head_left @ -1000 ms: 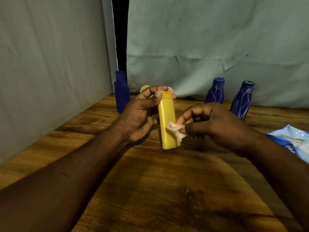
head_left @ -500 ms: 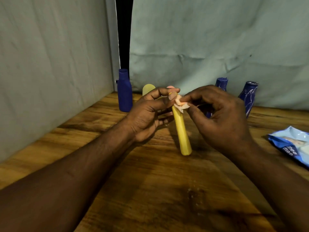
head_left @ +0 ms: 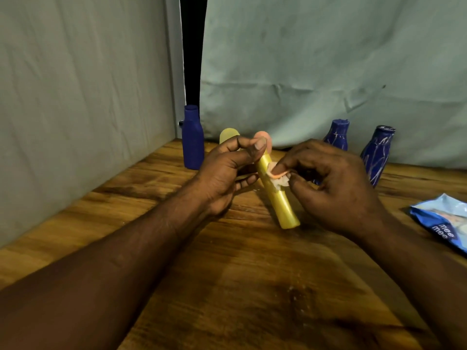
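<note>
Yellow bottle [head_left: 280, 203] tilted over the wooden table [head_left: 227, 286] at centre, left hand [head_left: 225, 173] fingers curled round its top end, white wipe [head_left: 279, 180] against its side, pinched in right hand [head_left: 336, 190], blue packet [head_left: 442, 221] far right

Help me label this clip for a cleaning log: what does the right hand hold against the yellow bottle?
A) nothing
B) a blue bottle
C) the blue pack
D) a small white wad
D: the right hand pinches a small white wad against the side of the tilted yellow bottle, which the left hand grips near its top.
</note>
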